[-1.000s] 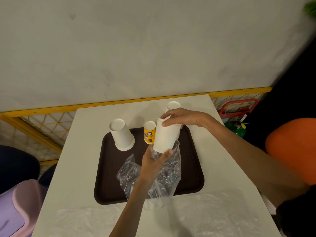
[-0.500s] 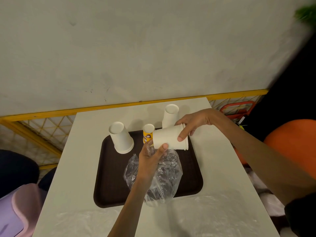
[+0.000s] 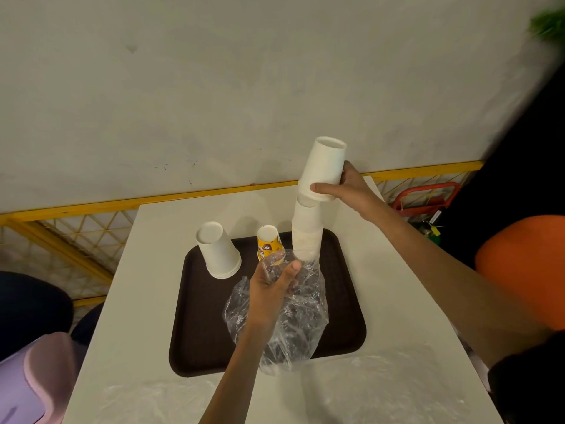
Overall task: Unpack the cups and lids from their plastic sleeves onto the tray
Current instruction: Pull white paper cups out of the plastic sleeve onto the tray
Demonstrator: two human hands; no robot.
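- Your right hand (image 3: 345, 191) has turned the white cups (image 3: 325, 166) from sideways to base-up and lifted them out of the sleeve. It now grips them by the rim end, right over the tall stack (image 3: 305, 234).
- The held cups touch or nearly touch the top of the stack. I can't tell if they are seated yet.
- Your left hand (image 3: 272, 289) has stayed low and pinches the crumpled plastic sleeve (image 3: 293, 325), which now looks empty and hangs over the tray (image 3: 201, 341).
- So this sleeve looks done. What's left is seating the cups and dropping the sleeve.
- The tall stack's foot is hidden behind the sleeve. It seems to stand at the tray's far right.
- Also on the tray are upturned white cups at the left (image 3: 218, 250) and a small yellow cup (image 3: 269, 244) beside them.
- Loose plastic (image 3: 367, 390) lies flat on the near end of the table (image 3: 146, 289).
- No lids are visible.
- Watch out: the tall stack leans a bit, so a push could tip it.
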